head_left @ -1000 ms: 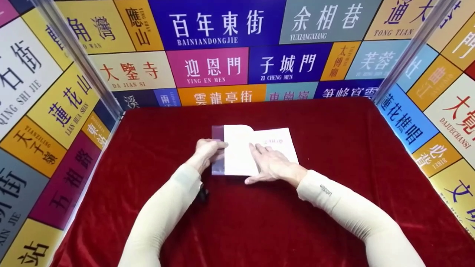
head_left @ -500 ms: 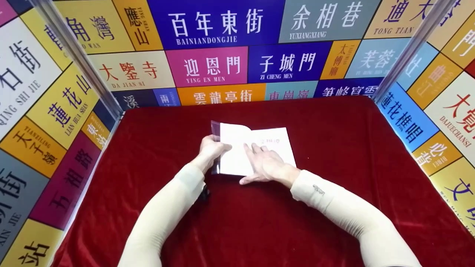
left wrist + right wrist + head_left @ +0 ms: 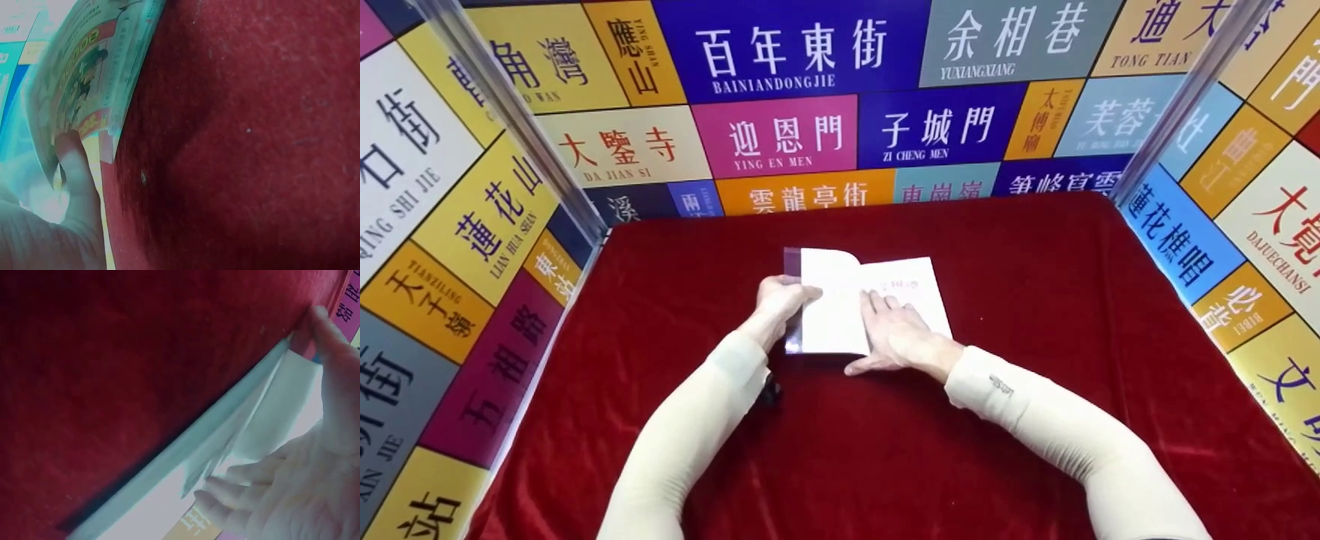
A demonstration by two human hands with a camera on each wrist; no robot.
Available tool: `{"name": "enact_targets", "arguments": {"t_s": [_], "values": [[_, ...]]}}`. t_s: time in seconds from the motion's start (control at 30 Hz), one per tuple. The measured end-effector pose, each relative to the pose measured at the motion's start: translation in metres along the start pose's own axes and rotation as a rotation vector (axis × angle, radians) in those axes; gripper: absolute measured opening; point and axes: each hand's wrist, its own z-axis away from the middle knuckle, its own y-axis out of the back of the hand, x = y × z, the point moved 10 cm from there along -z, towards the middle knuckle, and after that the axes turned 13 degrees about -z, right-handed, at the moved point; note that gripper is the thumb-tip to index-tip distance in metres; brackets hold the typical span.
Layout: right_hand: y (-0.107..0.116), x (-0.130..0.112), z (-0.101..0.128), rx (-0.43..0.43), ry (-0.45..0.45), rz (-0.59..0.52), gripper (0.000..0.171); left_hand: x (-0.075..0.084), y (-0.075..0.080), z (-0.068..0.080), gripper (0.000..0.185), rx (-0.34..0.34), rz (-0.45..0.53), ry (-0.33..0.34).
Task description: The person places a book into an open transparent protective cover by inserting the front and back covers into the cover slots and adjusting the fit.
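Note:
A thin white book (image 3: 904, 289) lies open on the red velvet cloth (image 3: 1035, 300). My left hand (image 3: 780, 300) grips its left cover, which has a clear plastic edge, and holds it raised off the cloth. In the left wrist view a finger (image 3: 76, 169) lies under the colourful printed cover (image 3: 90, 79). My right hand (image 3: 900, 334) rests flat on the right-hand page with straight fingers, near the spine. The right wrist view shows the book's page edges (image 3: 225, 433) fanned a little beside the right hand (image 3: 304, 484).
The red cloth covers the whole table. Panels printed with coloured street signs (image 3: 780, 135) wall it in at the back, left (image 3: 457, 225) and right (image 3: 1245, 210). A small black object (image 3: 769, 391) sits by my left wrist.
The left hand has lifted the cover slightly and drawn it a little to the right. The book and the right hand have shifted a few pixels left.

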Motion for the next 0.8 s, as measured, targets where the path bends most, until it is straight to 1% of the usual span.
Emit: {"name": "enact_targets", "arguments": {"t_s": [0.1,0.17,0.27,0.37,0.47,0.6,0.73,0.8], "values": [[-0.005,0.004,0.002,-0.025,-0.044,-0.003,0.148,-0.002,0.0,-0.001,0.05,-0.015,0.008,0.018],[-0.007,0.004,0.001,-0.037,-0.064,0.002,0.145,-0.001,-0.001,-0.002,0.049,-0.024,0.013,0.017],[-0.007,0.001,0.0,-0.043,-0.083,-0.003,0.139,0.003,-0.001,-0.002,0.05,-0.025,0.029,0.003],[-0.01,-0.004,-0.002,-0.063,-0.098,-0.006,0.131,0.007,0.0,-0.001,0.052,-0.012,0.029,-0.02],[-0.012,-0.009,-0.003,-0.073,-0.106,-0.005,0.127,0.01,-0.001,0.001,0.049,-0.003,0.016,-0.045],[-0.014,-0.014,-0.004,-0.065,-0.112,0.0,0.126,0.014,-0.003,0.004,0.043,-0.003,0.007,-0.07],[-0.016,-0.018,-0.006,-0.058,-0.096,-0.004,0.126,0.018,-0.006,0.008,0.046,-0.007,-0.002,-0.095],[-0.017,-0.021,-0.007,-0.058,-0.083,0.003,0.126,0.019,-0.007,0.01,0.051,-0.004,-0.023,-0.099]]}}
